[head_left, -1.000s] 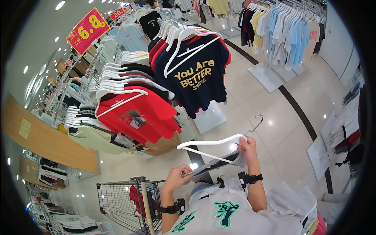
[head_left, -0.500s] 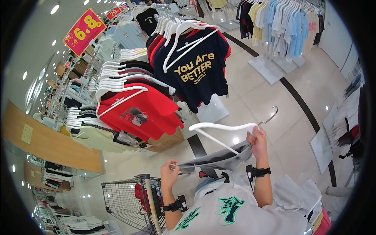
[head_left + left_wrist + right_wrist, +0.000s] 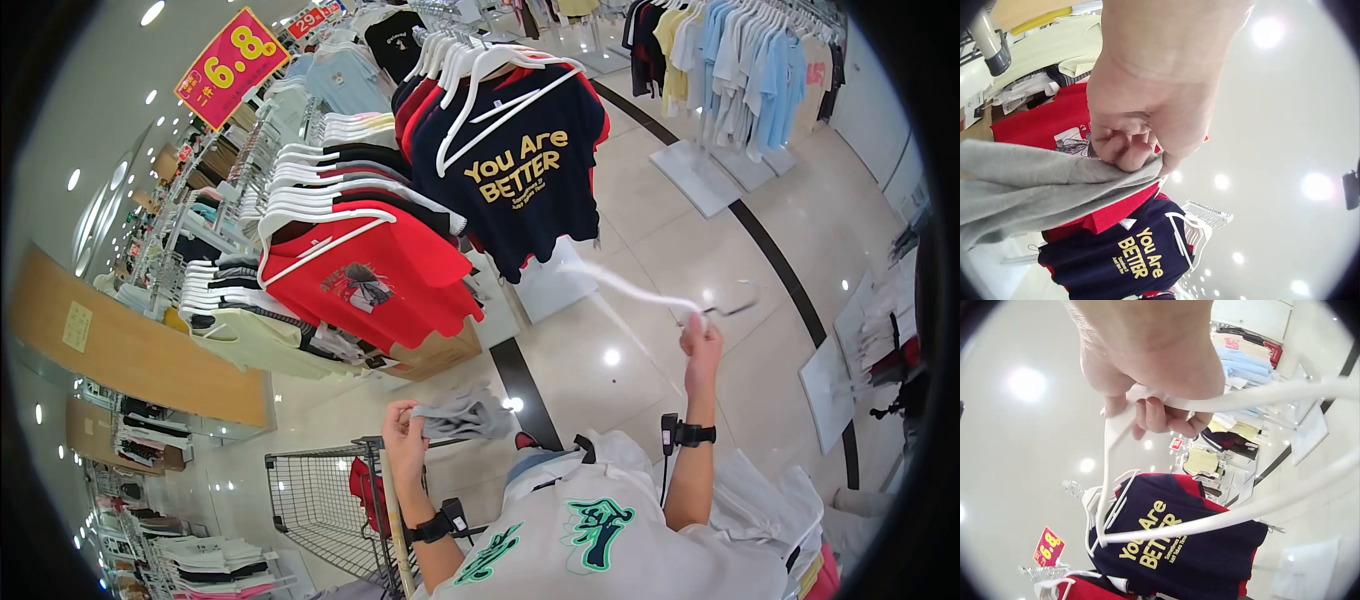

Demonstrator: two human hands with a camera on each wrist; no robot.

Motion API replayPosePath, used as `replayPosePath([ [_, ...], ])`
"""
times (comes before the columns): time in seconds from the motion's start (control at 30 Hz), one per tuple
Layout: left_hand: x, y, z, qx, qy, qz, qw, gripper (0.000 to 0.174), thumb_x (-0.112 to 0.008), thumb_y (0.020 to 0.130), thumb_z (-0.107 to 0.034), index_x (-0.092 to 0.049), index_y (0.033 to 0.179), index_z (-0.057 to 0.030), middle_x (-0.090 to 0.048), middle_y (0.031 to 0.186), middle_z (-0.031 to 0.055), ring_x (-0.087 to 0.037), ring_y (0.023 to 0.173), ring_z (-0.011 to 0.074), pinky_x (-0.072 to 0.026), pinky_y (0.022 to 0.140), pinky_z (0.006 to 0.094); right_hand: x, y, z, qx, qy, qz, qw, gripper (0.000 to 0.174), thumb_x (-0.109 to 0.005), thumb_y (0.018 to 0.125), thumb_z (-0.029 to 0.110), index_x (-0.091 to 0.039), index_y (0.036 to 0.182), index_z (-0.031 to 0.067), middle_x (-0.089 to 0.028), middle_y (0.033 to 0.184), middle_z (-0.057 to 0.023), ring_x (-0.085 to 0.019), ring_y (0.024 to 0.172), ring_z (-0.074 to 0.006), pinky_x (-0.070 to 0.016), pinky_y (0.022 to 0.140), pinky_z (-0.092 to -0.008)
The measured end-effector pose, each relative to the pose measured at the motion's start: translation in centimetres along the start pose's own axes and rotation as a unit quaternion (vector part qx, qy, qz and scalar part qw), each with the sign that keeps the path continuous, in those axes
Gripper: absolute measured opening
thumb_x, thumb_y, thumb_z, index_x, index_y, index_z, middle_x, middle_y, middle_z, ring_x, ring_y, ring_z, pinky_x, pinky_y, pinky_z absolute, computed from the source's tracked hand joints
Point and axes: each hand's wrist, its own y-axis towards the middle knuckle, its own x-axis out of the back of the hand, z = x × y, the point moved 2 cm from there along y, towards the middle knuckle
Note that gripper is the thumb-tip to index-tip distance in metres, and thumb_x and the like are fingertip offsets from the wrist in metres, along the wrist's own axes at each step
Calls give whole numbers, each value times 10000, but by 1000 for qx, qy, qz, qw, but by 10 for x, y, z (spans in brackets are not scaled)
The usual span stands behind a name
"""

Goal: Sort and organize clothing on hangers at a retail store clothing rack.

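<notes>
My left hand (image 3: 403, 440) pinches a grey garment (image 3: 462, 415) by its edge, and the bunched cloth hangs out to the right above the cart. In the left wrist view the curled fingers (image 3: 1132, 150) grip a fold of this soft grey fabric (image 3: 1035, 181). Off to the right, my right hand (image 3: 702, 350) holds a white clothes hanger (image 3: 640, 290) near its metal hook, blurred by motion in the head view. No cloth is on the hanger; the right wrist view shows its bare lower bar (image 3: 1222, 524).
A rack in front carries a navy T-shirt (image 3: 515, 175) and red T-shirts (image 3: 370, 275) on white hangers. A wire shopping cart (image 3: 320, 500) with a red item stands at lower left. Another rack with light blue shirts (image 3: 780, 90) is at the back right. Tiled floor lies between.
The grey garment has come off the hanger and gone left with the left hand, bunching up. The right hand has moved right and slightly up with the bare hanger.
</notes>
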Motion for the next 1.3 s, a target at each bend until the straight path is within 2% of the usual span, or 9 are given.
replayPosePath([
  [0.07,-4,3,3,-35,47,20,998,148,-624,941,-10,-579,1079,-42,-607,733,-23,-484,561,34,-339,498,209,-22,-15,3,-15,-176,75,981,305,-690,984,302,-671,818,47,-460,651,78,-340,576,-31,-255,517,-247],
  [0.23,-27,3,4,-85,91,40,991,191,-674,939,-36,-603,1117,-52,-632,758,-36,-463,621,-11,-271,533,197,-78,-45,-10,-12,-270,264,926,297,-718,957,289,-668,830,25,-507,642,24,-420,595,-61,-333,539,-270],
  [0.3,-42,-3,-9,-123,196,58,971,255,-695,942,-58,-612,1183,-68,-664,786,-23,-470,626,-19,-267,524,203,-109,-62,-11,-27,-286,383,878,275,-712,954,283,-682,880,19,-563,648,-45,-471,591,-133,-388,567,-311],
  [0.4,-70,-17,-21,-47,109,116,986,288,-715,942,-88,-627,1216,-79,-681,797,-18,-477,635,-25,-270,524,195,-145,-86,-6,28,-271,446,853,248,-708,944,276,-704,938,28,-638,717,-115,-544,611,-245,-438,598,-356],
  [0.53,-88,-19,-1,-96,192,220,951,406,-731,937,-139,-600,1308,-39,-743,850,49,-641,688,100,-483,641,256,-169,-106,3,54,-245,510,823,240,-707,933,273,-722,1007,45,-682,813,-143,-603,691,-334,-479,651,-395],
  [0.6,-83,-19,10,-74,213,221,949,402,-729,931,-126,-619,1302,-18,-740,888,84,-651,727,116,-499,682,272,-174,-114,6,95,-205,558,798,236,-698,940,268,-727,1042,57,-706,874,-135,-650,762,-337,-500,689,-398],
  [0.7,-76,-16,35,-54,160,205,964,240,-725,938,-131,-698,1126,15,-730,953,83,-631,827,107,-504,761,280,-175,-116,9,81,-235,563,789,243,-708,935,264,-732,1068,62,-713,888,-139,-659,769,-328,-504,696,-400],
  [0.83,-80,-16,24,-44,112,200,972,210,-708,952,-138,-687,1090,19,-703,911,51,-602,805,92,-493,756,264,-162,-100,-7,-19,-233,547,804,281,-755,904,276,-733,1067,48,-735,898,-134,-681,755,-291,-511,686,-390],
  [1.3,-49,0,31,5,90,143,986,150,-677,975,-141,-652,995,6,-646,832,-12,-561,749,51,-419,643,220,-116,-66,-36,-70,-325,490,806,253,-809,859,236,-766,995,28,-741,834,-95,-647,738,-166,-513,700,-302],
])
